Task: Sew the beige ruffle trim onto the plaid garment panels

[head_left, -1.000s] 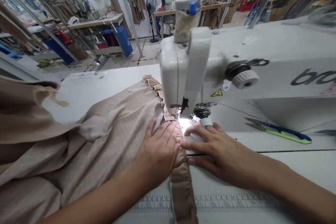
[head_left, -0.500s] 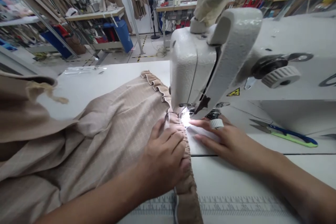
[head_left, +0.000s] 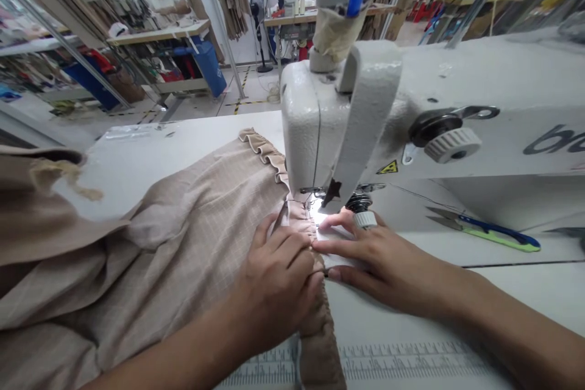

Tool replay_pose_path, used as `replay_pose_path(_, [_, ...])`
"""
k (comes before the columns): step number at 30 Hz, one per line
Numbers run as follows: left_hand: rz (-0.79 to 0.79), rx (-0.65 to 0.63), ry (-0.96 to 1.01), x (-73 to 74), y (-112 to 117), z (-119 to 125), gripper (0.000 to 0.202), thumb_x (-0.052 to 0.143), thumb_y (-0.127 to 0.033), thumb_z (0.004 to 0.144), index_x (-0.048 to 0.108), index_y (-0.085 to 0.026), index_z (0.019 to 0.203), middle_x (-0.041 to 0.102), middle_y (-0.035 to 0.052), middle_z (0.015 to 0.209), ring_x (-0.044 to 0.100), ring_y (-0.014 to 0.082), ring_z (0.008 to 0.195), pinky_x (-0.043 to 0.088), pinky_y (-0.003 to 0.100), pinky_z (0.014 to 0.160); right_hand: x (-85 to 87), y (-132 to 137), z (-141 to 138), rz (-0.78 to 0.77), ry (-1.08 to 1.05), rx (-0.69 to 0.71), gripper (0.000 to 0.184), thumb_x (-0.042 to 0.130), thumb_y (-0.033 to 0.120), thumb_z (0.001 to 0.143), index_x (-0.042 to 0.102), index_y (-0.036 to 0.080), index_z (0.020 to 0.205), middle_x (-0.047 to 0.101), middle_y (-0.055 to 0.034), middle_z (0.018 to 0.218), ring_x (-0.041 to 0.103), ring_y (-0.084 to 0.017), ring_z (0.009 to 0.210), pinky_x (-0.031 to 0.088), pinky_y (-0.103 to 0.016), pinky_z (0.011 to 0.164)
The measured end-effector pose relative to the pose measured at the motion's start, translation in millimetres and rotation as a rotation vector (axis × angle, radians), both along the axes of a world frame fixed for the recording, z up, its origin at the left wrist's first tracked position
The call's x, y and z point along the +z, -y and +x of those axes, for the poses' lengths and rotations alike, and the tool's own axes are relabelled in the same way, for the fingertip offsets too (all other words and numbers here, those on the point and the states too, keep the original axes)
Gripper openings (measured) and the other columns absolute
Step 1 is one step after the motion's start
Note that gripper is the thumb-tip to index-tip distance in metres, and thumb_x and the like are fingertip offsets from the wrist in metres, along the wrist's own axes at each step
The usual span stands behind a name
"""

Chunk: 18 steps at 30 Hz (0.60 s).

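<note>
Left hand: my left hand lies with its fingers close together and gently curved, pressing down on the cloth just in front of the lit needle area. It isn't pinching anything.

Right hand: my right hand is open, its fingers a little apart and flat on a pale fabric strip, just right of the needle. It presses down without gripping.

Work: the gathered beige band runs under my left fingertips toward the needle, and its ruffled end lies beyond the sewing machine head. The checked beige fabric spreads in folds to my left.

Handling: flat, even pressure from both hands close to the needle seems best, guiding the gathers without dragging them so no pleat folds under.

Around: thread snips with blue and green handles lie on the white machine table, well right of my right hand. A printed ruler runs along the table's near edge.
</note>
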<state>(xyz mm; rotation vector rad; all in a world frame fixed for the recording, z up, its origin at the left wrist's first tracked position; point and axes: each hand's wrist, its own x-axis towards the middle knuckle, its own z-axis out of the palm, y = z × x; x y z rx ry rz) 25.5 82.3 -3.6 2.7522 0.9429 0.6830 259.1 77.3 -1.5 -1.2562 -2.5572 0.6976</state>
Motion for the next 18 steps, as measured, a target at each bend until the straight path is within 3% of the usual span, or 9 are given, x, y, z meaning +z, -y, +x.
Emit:
replay_pose_path(1, [-0.006, 0.028, -0.005, -1.0, 0, -1, 0.013, 0.057, -0.026, 0.097, 0.066, -0.017, 0.101, 0.074, 0.0081, 0.108, 0.066, 0.0265, 0.106, 0.034, 0.059, 0.114, -1.1, 1, 0, 0.011, 0.020, 0.000, 0.040, 0.050, 0.047, 0.104, 0.060, 0.036, 0.142, 0.060, -0.0130, 0.136, 0.059, -0.034, 0.124, 0.044, -0.061, 0.106])
replay_pose_path(5, [0.043, 0.089, -0.125, -8.2, 0, -4, 0.049, 0.055, -0.045, 0.100, 0.057, -0.009, 0.134, 0.067, 0.0182, 0.134, 0.057, 0.0358, 0.127, 0.026, 0.066, 0.117, -3.9, 4, -1, 0.067, 0.055, -0.004, 0.039, 0.046, 0.045, 0.106, 0.062, 0.035, 0.140, 0.060, -0.0150, 0.136, 0.055, -0.037, 0.130, 0.041, -0.065, 0.108])
replay_pose_path(13, [-0.004, 0.169, -0.206, -18.3, -19, 4, 0.058, 0.051, -0.053, 0.101, 0.060, -0.005, 0.133, 0.064, 0.0216, 0.138, 0.054, 0.0374, 0.131, 0.025, 0.064, 0.117, -13.6, -5, -8, 0.158, 0.163, -0.113, 0.047, 0.035, 0.048, 0.108, 0.058, 0.033, 0.146, 0.069, -0.0157, 0.121, 0.057, -0.039, 0.126, 0.037, -0.070, 0.108])
replay_pose_path(18, [-0.070, 0.209, -0.251, -20.5, -28, 6, 0.066, 0.049, -0.060, 0.100, 0.056, -0.008, 0.140, 0.059, 0.0204, 0.146, 0.049, 0.0356, 0.137, 0.018, 0.063, 0.122, -13.0, -4, -8, 0.120, 0.162, -0.151, 0.049, 0.034, 0.047, 0.108, 0.056, 0.031, 0.148, 0.067, -0.0163, 0.128, 0.051, -0.041, 0.134, 0.034, -0.071, 0.110])
